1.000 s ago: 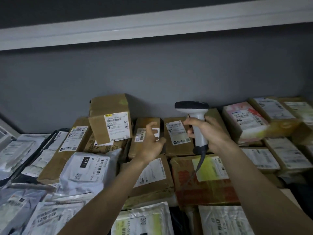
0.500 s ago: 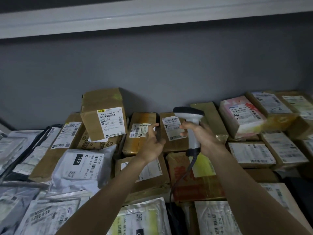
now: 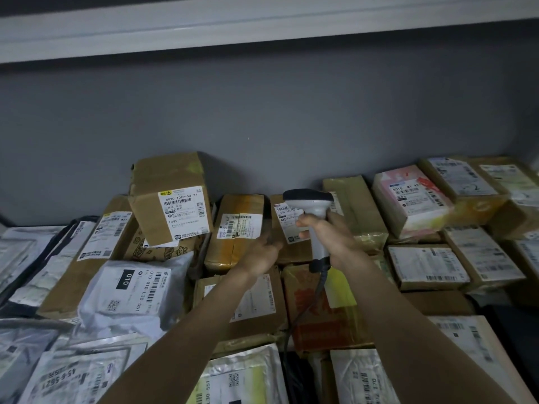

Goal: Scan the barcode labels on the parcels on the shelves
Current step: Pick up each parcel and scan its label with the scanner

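Parcels (image 3: 239,231) crowding shelf, grey wall (image 3: 262,121), white beam (image 3: 204,27) overhead

- Two bare forearms in view, entering from 6 o'clock and 4 o'clock of the frame.
- No sleeves visible on either arm up to the frame edge.
- Left hand (image 3: 260,252): bare, no glove; fingertips blurred.
- Right hand (image 3: 329,233): bare, no glove, no ring seen on the visible fingers.
- Both wrists bare: no watch, band or bracelet.
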